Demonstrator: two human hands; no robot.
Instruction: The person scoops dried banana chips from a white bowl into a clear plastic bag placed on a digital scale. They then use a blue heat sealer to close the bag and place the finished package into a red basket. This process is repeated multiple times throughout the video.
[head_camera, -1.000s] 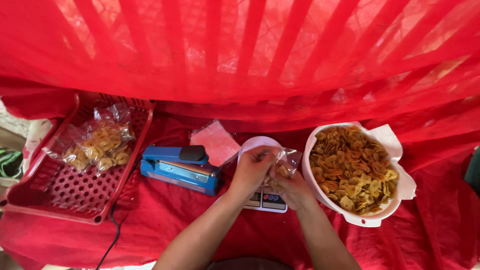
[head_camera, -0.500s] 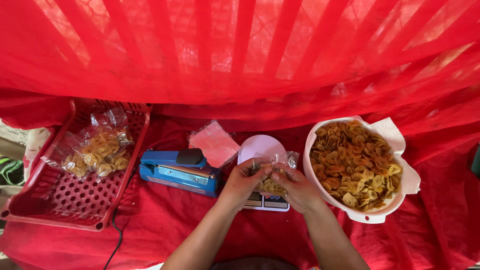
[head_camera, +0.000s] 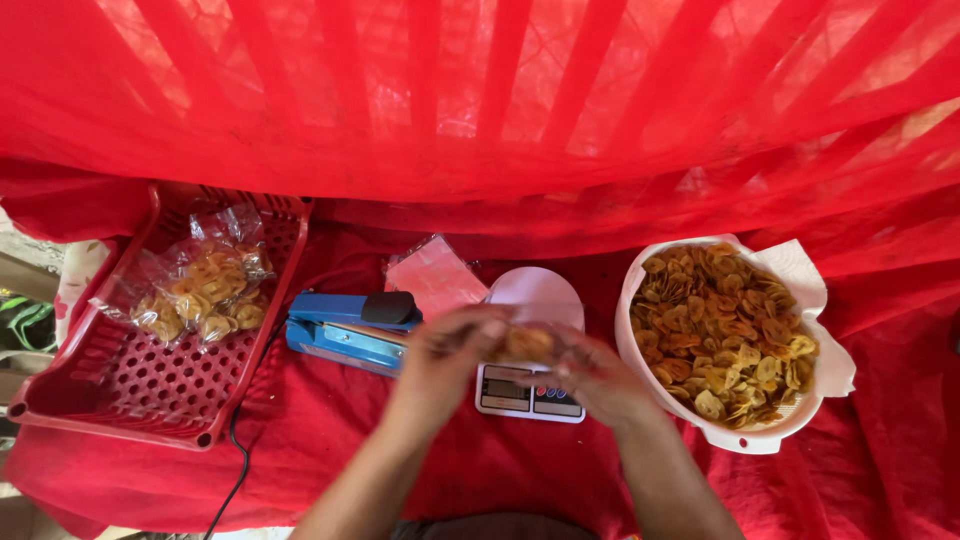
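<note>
My left hand and my right hand meet over a small white kitchen scale and together hold a small clear bag of yellow chips. Both hands are motion-blurred. A round white plate lies on top of the scale behind the bag. To the right stands a white basin heaped with loose yellow chips. A blue heat sealer lies just left of my left hand.
A red perforated basket at the left holds several filled clear chip bags. A stack of empty clear bags lies behind the sealer. A black cord runs down the red cloth. Red netting hangs overhead.
My hands have lifted the small bag of chips slightly and shifted left over the scale; they now blur with movement. The camera view has drifted a little.
</note>
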